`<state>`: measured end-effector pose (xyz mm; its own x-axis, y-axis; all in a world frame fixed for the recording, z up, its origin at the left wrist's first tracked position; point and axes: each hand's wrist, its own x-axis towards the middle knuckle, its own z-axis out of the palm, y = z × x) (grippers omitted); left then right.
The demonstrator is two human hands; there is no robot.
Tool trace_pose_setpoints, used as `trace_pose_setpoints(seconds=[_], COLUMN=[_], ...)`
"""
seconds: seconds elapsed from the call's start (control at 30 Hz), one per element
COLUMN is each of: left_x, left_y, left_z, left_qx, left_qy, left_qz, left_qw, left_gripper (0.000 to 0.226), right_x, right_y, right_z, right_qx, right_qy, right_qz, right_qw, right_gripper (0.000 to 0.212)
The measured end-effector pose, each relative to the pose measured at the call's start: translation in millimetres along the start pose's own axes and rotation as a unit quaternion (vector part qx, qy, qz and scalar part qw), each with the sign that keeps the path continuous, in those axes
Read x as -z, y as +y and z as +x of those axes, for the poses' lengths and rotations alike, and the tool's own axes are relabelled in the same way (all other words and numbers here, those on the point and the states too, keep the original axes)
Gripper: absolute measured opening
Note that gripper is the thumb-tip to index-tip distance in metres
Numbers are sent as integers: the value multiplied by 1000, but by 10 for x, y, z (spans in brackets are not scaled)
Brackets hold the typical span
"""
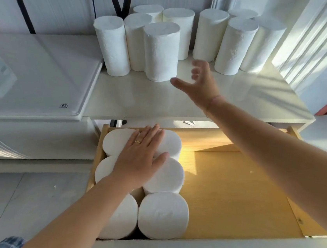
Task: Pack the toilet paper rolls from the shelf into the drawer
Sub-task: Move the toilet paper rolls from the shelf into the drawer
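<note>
Several white toilet paper rolls stand upright at the back of the white shelf [135, 100]; the nearest roll [161, 52] stands in front of the others. My right hand [199, 81] hovers open just right of that roll, fingers spread, holding nothing. Below, the wooden drawer [237, 186] is pulled out. Several rolls [163, 213] stand on end packed in two columns along its left side. My left hand [141, 155], with a gold ring, lies flat on the tops of the rear rolls.
A white glossy appliance top [31, 81] sits left of the shelf, slightly higher. A white wall and moulded door frame [301, 36] close in the right side. The drawer's right half shows bare wood. Grey floor tiles [24, 196] lie to the lower left.
</note>
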<state>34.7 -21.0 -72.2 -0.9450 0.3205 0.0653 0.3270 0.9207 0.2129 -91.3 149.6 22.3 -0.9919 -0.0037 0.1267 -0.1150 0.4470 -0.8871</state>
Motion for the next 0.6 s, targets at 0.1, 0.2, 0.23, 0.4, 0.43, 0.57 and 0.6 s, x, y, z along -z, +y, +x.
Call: trace_pose_setpoints(seconds=[0.1,0.2,0.23,0.4,0.43,0.57,0.6], left_x=[-29,-49,-53,-43,-42,-31,-30], left_y=[-20,-27,-27,-17,-19,-19,-18], left_z=[28,23,21,23,23,22,21], left_qx=[-2,-1,-2,-4,-5,-5,-7], left_qy=[0,5,8,15,15,12,10], left_qz=[8,9,7,-3,-4,-12,-11], left_qw=[1000,1000,1000,1000,1000,1000,1000], left_gripper=[66,68,68,66,66,65,65], right_x=[-313,-590,-669,-940,-974,-977,-942], right_y=[-20,-61,-78,-166,-186,-247,-246], right_z=[358,595,653,847,876,967,962], right_qx=[-5,-4,-3,-20,-31,-50,-43], right_qy=[17,43,51,116,131,153,145], right_qz=[3,13,16,45,47,41,43], right_qw=[1000,999,999,992,990,986,988], right_gripper=[107,119,120,121,120,104,101])
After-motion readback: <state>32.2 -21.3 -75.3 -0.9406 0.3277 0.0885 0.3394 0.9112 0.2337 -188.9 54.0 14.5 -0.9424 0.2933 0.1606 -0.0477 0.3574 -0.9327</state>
